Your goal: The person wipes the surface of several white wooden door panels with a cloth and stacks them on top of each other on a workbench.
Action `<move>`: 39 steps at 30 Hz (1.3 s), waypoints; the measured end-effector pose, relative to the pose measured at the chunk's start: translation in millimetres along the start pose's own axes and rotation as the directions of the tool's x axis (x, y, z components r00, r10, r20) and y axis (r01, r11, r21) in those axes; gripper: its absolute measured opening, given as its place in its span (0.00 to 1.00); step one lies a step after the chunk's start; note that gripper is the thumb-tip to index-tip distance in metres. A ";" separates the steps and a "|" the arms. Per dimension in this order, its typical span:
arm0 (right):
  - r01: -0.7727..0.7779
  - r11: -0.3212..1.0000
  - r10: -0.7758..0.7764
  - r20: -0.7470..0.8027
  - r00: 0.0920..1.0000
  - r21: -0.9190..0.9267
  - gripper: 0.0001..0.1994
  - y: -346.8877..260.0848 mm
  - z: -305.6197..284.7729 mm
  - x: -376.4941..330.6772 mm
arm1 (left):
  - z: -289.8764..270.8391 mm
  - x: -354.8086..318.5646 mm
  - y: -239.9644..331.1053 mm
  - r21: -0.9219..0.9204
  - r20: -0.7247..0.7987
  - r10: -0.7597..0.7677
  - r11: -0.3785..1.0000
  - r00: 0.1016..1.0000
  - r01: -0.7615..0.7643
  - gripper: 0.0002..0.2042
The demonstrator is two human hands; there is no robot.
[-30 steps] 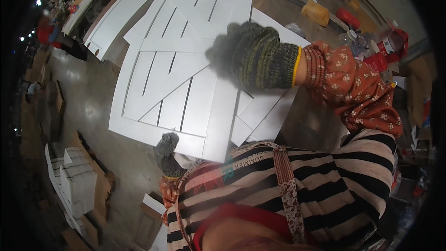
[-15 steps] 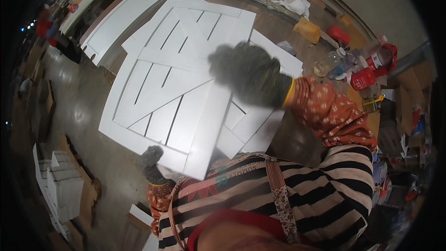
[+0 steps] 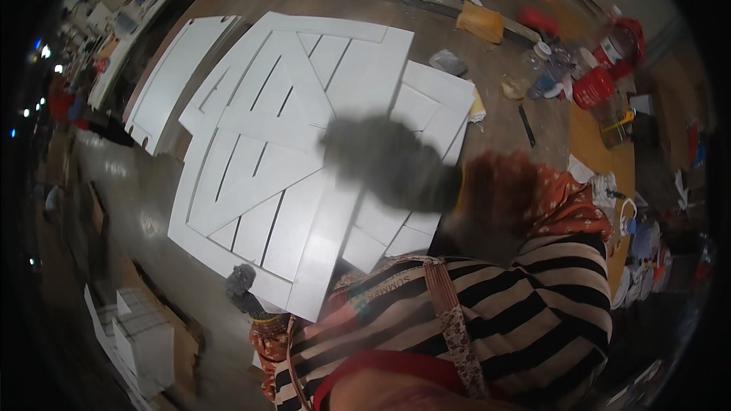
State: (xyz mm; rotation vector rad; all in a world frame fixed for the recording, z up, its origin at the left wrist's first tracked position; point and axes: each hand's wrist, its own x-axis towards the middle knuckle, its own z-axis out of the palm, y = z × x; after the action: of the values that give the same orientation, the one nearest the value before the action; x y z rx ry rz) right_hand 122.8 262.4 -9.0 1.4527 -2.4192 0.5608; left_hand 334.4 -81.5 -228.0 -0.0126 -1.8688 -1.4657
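A white door-like panel (image 3: 316, 247) with dark slots and a diagonal brace lies tilted in front of me. Beneath it, other white panels (image 3: 434, 95) stick out on the right. My left hand (image 3: 247, 293), in a dark grey glove, is closed at the panel's near-left edge; part of its grip is hidden. Over the panel's right-hand strip is my right hand (image 3: 388, 164), also gloved. Motion smears its fingers, so I cannot see whether it touches the surface or holds anything.
A plain white panel (image 3: 186, 68) lies farther left. On the right are a yellow block (image 3: 481, 23), bottles (image 3: 533, 68), a red container (image 3: 592, 90) and a thin black tool (image 3: 527, 125). Stacked white pieces (image 3: 145, 339) stand low on the left. A person (image 3: 72, 106) is far left.
The whole view has shifted, and more of the right-hand bench shows. My right hand has moved a little down and left over the panel. The left hand stays at the panel's edge.
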 end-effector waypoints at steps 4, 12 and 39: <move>0.093 0.996 -0.089 -0.185 0.979 0.011 0.07 -4.9 -0.9 -14.4 | 1.0 5.8 -6.4 -0.002 -0.002 0.053 0.999 0.999 -0.053 0.15; -0.549 0.758 0.303 -0.554 0.775 -0.353 0.08 118.2 -32.6 -51.4 | 13.2 26.7 -15.2 -0.017 0.030 0.146 0.989 0.989 -0.146 0.13; 0.107 0.994 -0.110 -0.135 0.985 -0.030 0.12 -55.3 -25.0 -88.3 | 103.8 -51.5 97.9 0.057 0.093 -0.115 0.992 0.989 0.110 0.31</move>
State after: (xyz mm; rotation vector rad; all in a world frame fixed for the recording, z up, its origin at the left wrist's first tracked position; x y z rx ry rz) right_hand 213.4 319.4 -12.8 1.4762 -2.2198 0.5865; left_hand 358.0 61.0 -181.7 0.0494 -2.0133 -1.5159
